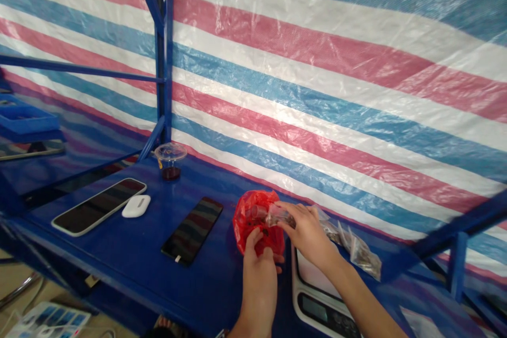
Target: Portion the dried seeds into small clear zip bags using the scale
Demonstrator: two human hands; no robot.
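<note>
**We hold a small clear vial (280,215) over a red plastic bag (257,222)**
Our hands sit close together: the right hand (307,235) clamps the vial, the left hand (258,288) pinches the bag. The bag lies on the blue worktop (119,274) between a phone (193,231) and a digital scale (317,301), with small clear bags (352,249) just beside the scale.

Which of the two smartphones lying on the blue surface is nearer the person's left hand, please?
The black-framed smartphone is nearer the left hand, lying just beside the red plastic bag. The white-framed smartphone lies farther away, next to the white earbud case.
</note>
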